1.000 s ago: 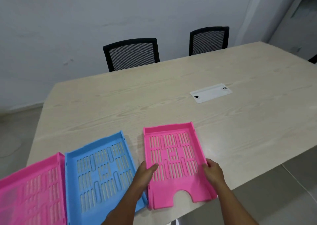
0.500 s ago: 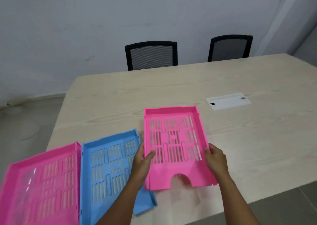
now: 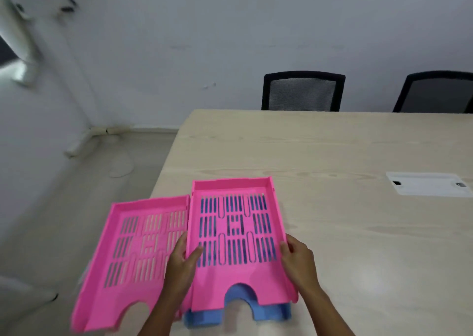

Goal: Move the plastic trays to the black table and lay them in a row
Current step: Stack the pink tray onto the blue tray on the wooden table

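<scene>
Both hands pinch the slotted pink tray [image 3: 236,235] by its long sides, left hand [image 3: 183,257] and right hand [image 3: 298,257], over a blue tray [image 3: 238,307]. It looks light, stiff and smooth-walled, so the side rims suit gripping. A second pink tray [image 3: 133,253] lies just left of the left hand.

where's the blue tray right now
In the head view the blue tray sits at the near edge of the wooden table, mostly hidden under the pink tray held by both hands, with the second pink tray to its left.

You have nothing to read here: no text, label, brand or number shows on the trays [image 3: 235,233], the table [image 3: 358,233], the chairs [image 3: 302,91] or the wall [image 3: 230,28].
</scene>
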{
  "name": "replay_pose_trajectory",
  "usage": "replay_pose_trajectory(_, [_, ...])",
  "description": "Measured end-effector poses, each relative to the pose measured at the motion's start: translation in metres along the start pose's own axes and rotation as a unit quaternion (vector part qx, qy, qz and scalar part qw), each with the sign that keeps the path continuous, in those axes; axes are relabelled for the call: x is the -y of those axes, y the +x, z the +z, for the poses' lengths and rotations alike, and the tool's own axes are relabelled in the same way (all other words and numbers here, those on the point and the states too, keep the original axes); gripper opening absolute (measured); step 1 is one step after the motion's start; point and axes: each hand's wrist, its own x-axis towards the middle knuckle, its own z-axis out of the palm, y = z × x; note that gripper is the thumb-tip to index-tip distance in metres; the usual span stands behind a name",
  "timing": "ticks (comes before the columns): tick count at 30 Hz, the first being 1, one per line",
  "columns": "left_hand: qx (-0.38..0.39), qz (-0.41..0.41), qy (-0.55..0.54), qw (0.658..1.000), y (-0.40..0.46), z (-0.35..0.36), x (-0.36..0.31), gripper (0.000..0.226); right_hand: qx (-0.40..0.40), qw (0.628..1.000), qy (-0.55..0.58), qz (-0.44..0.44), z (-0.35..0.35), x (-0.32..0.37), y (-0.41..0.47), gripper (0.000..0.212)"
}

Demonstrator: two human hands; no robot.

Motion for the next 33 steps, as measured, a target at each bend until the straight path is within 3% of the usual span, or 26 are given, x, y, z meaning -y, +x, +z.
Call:
replay_pose_trajectory(10, [0.001,-0.023,0.033,0.999,-0.004,-0.015,0.016,0.067,-0.001,0.998,-0.065,0.010,0.024,-0.003,-0.004,0.026])
replay_pose_trajectory(33, [0.026,-0.032,0.092,0.995,-0.008,-0.008,0.008,0.063,-0.069,0.997,-0.005,0.031,0.023,-0.012,-0.025,0.027])
